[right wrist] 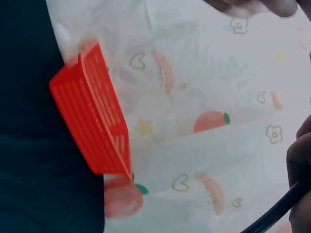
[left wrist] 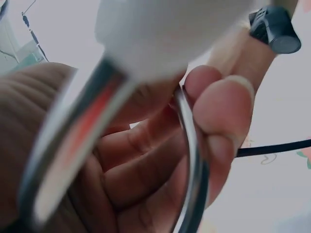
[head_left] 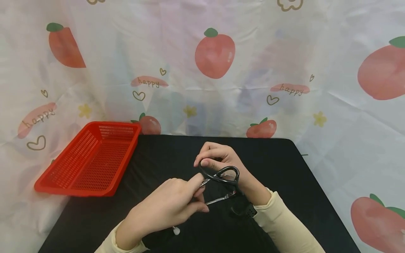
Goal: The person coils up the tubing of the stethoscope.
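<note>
A stethoscope with black tubing (head_left: 235,172) and shiny metal ear tubes (head_left: 219,199) is held up between both hands over the black table. My left hand (head_left: 167,202) grips the metal ear tubes; the left wrist view shows fingertips pinching one curved metal tube (left wrist: 190,145). One white ear tip (head_left: 176,231) pokes out below that hand, while a blurred white ear tip (left wrist: 165,39) looms close to the left wrist camera. My right hand (head_left: 221,158) pinches the looped black tubing with thumb and fingers. The chest piece cannot be made out.
A red plastic basket (head_left: 104,165) with mesh walls stands at the left back of the black table (head_left: 269,154). Behind the table hangs a white curtain (head_left: 177,112) printed with fruit, hearts and "happy". A small black camera (head_left: 243,208) sits at the right wrist.
</note>
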`<move>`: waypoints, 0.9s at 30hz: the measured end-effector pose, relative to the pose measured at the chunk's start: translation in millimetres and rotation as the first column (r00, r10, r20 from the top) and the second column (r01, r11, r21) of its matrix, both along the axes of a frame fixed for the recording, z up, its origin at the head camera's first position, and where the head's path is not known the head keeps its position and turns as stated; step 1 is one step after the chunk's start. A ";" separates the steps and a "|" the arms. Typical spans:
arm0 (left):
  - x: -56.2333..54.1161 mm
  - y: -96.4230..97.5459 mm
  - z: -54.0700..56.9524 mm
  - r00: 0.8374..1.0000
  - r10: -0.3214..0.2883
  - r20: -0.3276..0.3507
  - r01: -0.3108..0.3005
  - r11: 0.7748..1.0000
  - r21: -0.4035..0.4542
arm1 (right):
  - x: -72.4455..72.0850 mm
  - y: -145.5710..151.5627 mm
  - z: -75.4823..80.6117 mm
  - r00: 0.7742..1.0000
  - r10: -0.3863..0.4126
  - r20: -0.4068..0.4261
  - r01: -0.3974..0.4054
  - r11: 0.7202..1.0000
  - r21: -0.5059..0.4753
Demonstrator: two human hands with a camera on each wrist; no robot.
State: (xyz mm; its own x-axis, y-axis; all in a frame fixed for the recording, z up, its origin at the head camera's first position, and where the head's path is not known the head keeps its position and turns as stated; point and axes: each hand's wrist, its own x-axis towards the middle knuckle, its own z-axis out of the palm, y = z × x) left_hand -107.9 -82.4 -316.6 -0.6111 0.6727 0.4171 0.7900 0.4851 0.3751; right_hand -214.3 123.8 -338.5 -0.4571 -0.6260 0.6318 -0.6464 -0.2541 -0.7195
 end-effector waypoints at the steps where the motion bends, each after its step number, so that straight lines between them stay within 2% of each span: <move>1: 0.0 0.3 -0.1 1.000 -0.002 0.022 0.002 1.000 0.014 | 2.0 -1.2 -3.0 1.000 -0.019 0.013 0.019 1.000 -0.002; 5: 1.1 -0.5 0.2 0.989 0.000 0.147 -0.014 0.996 0.091 | 9.6 -3.7 -16.0 0.992 -0.111 0.067 0.113 0.993 -0.018; 7: 1.6 -0.9 0.3 0.980 0.011 0.200 -0.039 0.990 0.135 | 13.3 -4.5 -23.0 0.985 -0.123 0.124 0.129 0.991 -0.046; 9: 1.5 -1.1 0.7 0.961 0.019 0.276 -0.073 0.980 0.187 | 17.7 -6.3 -29.4 0.974 -0.136 0.181 0.152 0.985 -0.078; 13: -1.3 0.8 0.6 0.907 0.021 0.422 -0.153 0.948 0.280 | 30.3 -12.7 -40.9 0.946 -0.170 0.277 0.216 0.965 -0.146; 16: -4.0 2.8 -0.9 0.867 0.016 0.498 -0.212 0.916 0.340 | 39.7 -18.5 -46.3 0.939 -0.221 0.264 0.270 0.949 -0.164; 19: -5.6 3.1 -2.7 0.842 0.025 0.540 -0.267 0.888 0.375 | 46.4 -22.2 -49.5 0.943 -0.262 0.207 0.299 0.939 -0.173; 22: -6.7 1.0 -3.1 0.825 0.038 0.565 -0.302 0.873 0.383 | 51.3 -20.6 -51.4 0.936 -0.326 0.133 0.345 0.923 -0.168; 27: -9.9 -5.5 -0.7 0.806 0.075 0.587 -0.355 0.854 0.380 | 58.9 -11.3 -51.3 0.890 -0.455 0.018 0.455 0.887 -0.084</move>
State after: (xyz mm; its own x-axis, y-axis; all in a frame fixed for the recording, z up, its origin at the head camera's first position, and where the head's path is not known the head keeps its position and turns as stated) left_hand -117.8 -87.9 -317.2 -0.9289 0.3145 0.1954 0.2875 0.2803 0.9159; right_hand -155.4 112.4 -389.7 -0.6774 -0.2945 0.6741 -0.7074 0.0093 -0.7067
